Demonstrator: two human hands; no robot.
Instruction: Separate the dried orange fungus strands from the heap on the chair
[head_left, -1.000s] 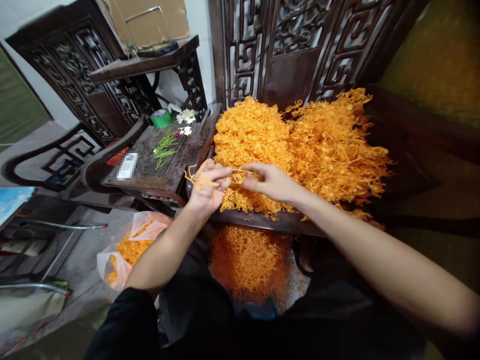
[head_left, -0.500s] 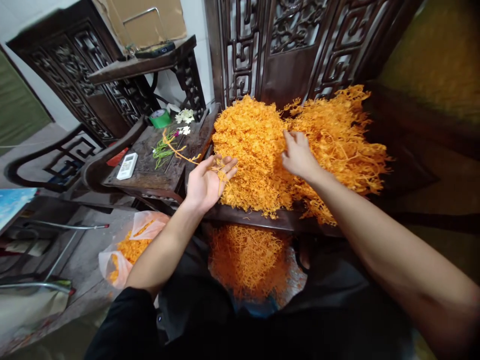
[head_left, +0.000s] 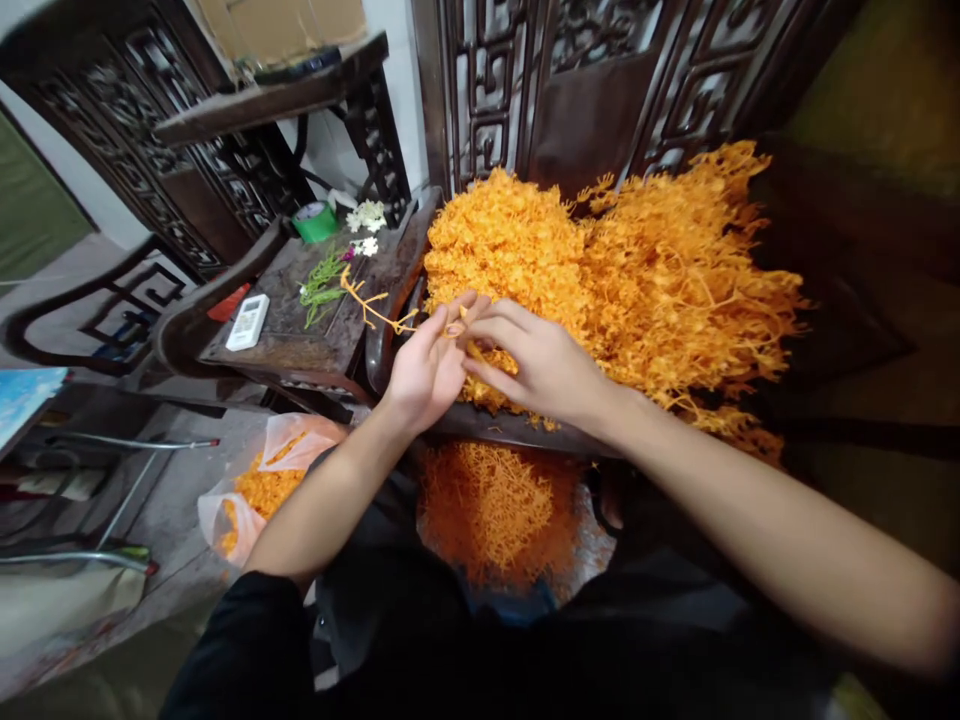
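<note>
An orange branched sprig (head_left: pixel 371 303) runs through my left hand (head_left: pixel 427 375), its forked end sticking out to the left past the thumb. That palm is turned up, with the fingers curled around the sprig. My right hand (head_left: pixel 544 365) meets the left one over the bench edge, fingertips pinched together at the sprig's other part. The fingers partly hide what lies between them. Just behind both hands rises a heap of frilly orange sprigs (head_left: pixel 502 230). A looser bundle of orange stems (head_left: pixel 690 270) adjoins it on the right.
Below, between my legs, a pile of orange stems (head_left: pixel 502 510) sits in a shiny container (head_left: pixel 596 560). A plastic bag (head_left: pixel 300 435) holds more orange pieces on the floor. On the side chair are green tape (head_left: pixel 315 222), a white remote (head_left: pixel 247 322), green stems (head_left: pixel 322 285) and white flowers (head_left: pixel 366 216).
My right hand has come from the orange heap leftward to my left hand, and its fingers now pinch there. My left hand's fingers have curled more. The view has shifted slightly.
</note>
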